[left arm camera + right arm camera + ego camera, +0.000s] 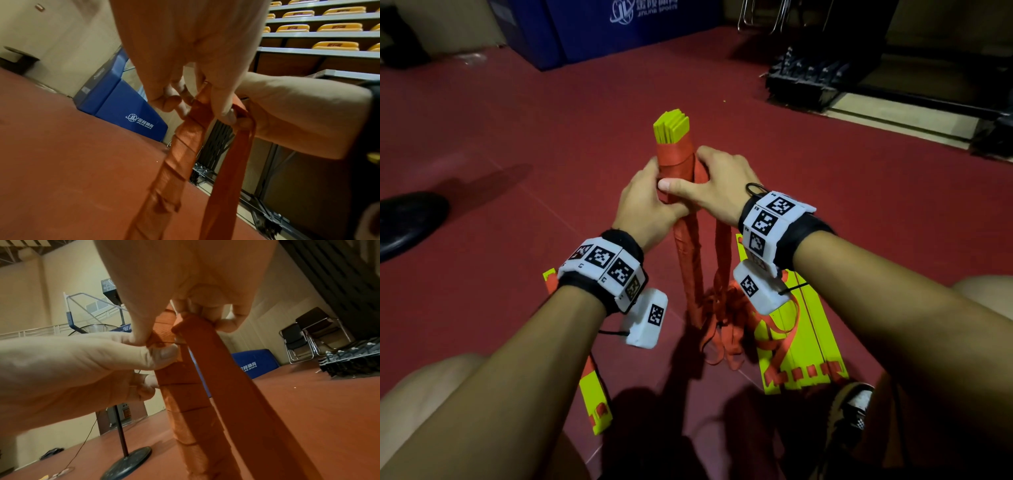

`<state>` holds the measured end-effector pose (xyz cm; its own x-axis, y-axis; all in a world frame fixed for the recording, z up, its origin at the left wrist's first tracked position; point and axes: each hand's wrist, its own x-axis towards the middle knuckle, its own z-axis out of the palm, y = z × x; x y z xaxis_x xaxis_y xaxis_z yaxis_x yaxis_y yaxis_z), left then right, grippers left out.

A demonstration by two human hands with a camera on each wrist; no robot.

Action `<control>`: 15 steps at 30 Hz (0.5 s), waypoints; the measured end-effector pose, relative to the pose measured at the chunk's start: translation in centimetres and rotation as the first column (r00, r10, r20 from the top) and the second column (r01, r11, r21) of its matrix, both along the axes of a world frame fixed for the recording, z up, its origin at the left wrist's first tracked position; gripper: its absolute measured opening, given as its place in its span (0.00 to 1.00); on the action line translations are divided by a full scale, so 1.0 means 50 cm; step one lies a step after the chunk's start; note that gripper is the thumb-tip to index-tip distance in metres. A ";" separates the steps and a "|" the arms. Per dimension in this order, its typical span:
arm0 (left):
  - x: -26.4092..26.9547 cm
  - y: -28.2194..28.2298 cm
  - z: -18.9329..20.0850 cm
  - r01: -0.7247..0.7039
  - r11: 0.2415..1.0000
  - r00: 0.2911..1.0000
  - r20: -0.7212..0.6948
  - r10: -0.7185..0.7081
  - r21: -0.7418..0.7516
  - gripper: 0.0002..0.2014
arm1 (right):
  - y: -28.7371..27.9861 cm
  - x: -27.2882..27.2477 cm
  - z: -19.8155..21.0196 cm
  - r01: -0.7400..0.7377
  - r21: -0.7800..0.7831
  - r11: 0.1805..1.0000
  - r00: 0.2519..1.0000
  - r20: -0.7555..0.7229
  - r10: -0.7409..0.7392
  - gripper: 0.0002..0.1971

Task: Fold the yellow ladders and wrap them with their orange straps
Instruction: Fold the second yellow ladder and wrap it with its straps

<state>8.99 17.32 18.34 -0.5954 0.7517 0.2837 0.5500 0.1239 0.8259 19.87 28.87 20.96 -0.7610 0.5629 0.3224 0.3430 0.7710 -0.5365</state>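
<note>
A bundle of folded yellow ladder slats (671,128) stands upright on the floor, wound in orange strap (677,159) below its yellow top. My left hand (645,202) grips the wrapped bundle (180,149) from the left. My right hand (717,183) grips it from the right, thumb across the front, and holds a loose length of orange strap (224,369) that hangs down to a tangle (722,308) on the floor. A second yellow ladder (799,339) lies flat at the lower right with strap over it. Another folded yellow piece (595,394) lies at the lower left.
The red floor (517,137) stretches ahead. A blue padded mat (602,27) stands at the back, black metal racks (811,78) at the back right, folding chairs (308,335) behind them. A black fan base (407,222) sits on the left. My knees and a shoe (852,411) frame the bottom.
</note>
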 end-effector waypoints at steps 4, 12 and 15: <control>-0.009 0.007 -0.008 0.044 0.996 0.995 0.095 -0.036 -0.078 0.31 | 0.006 -0.001 -0.004 -0.062 0.012 0.998 0.998 -0.016 0.062 0.21; -0.001 0.005 -0.010 0.062 0.998 0.969 0.241 -0.054 -0.028 0.28 | 0.020 -0.003 0.000 -0.105 0.077 0.991 0.993 -0.038 0.108 0.18; -0.005 0.004 -0.011 0.062 0.997 0.966 0.254 -0.047 -0.052 0.29 | 0.021 -0.003 -0.002 -0.098 0.072 0.993 0.995 -0.027 0.100 0.20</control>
<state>8.76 17.53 17.80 -0.5995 0.7960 0.0836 0.3320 0.1522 0.9309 19.73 29.93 20.84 -0.8011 0.4608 0.3820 0.2480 0.8364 -0.4888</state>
